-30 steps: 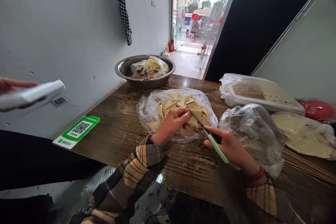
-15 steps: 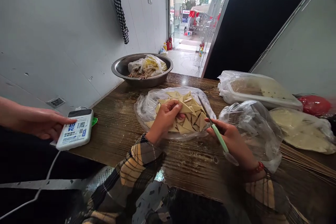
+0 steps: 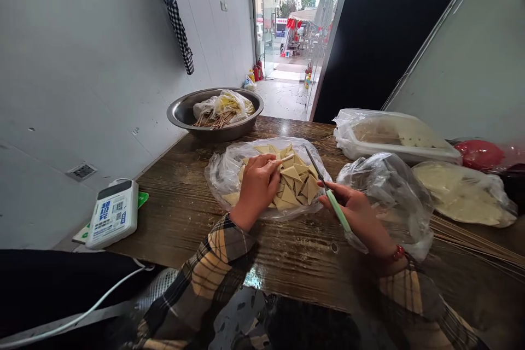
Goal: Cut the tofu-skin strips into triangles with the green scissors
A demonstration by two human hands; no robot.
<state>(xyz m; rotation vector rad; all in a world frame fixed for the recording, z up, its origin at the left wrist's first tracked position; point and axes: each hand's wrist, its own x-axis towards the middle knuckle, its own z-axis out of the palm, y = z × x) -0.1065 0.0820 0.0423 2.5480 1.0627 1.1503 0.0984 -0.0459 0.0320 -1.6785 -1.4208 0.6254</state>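
Observation:
Triangular beige pieces (image 3: 290, 180) lie heaped on a clear plastic bag (image 3: 221, 172) at the middle of the wooden table. My left hand (image 3: 257, 188) is over the left side of the heap, its fingers bent round a beige piece that shows edge-on beyond the fingertips. To the right of the heap, my right hand (image 3: 361, 219) holds green-handled scissors (image 3: 337, 209), whose dark blades point up and away over the bag's right edge.
A metal bowl (image 3: 215, 132) with bagged skewers stands at the back left. A white device (image 3: 112, 216) sits at the left edge. Rightward are a crumpled bag (image 3: 385, 191), a wrapped tray (image 3: 394, 145), bagged flat sheets (image 3: 463, 194) and thin sticks (image 3: 476, 240).
Another person's hand has left the white device and gone out of view. My left hand has turned, so its back now hides more of the beige piece. The view has shifted slightly.

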